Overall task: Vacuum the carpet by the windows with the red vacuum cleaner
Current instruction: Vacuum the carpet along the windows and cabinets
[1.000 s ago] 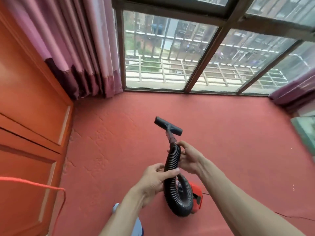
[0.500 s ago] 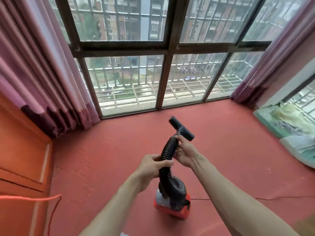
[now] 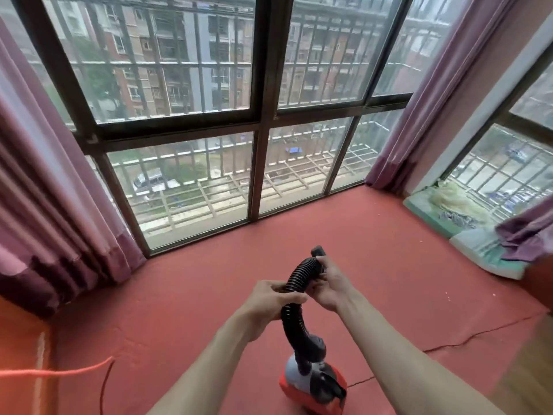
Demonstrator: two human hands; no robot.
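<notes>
My left hand (image 3: 270,298) is wrapped around the black hose (image 3: 294,295) and my right hand (image 3: 327,283) pinches its neck behind the nozzle (image 3: 317,252), held up above the red vacuum cleaner (image 3: 312,387) sitting on the red carpet (image 3: 209,283). To do this well, I should lower the nozzle flat onto the carpet beside the windows (image 3: 191,187), keeping my grip firm and the hose unkinked.

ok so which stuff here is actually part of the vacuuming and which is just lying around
Part of the job:
- red vacuum cleaner
- black hose, gripped by the left hand and right hand
- nozzle
- red carpet
- windows

Just lying about:
- bedding pile at the right
- purple cloth
- pink curtains
- orange cord
</notes>
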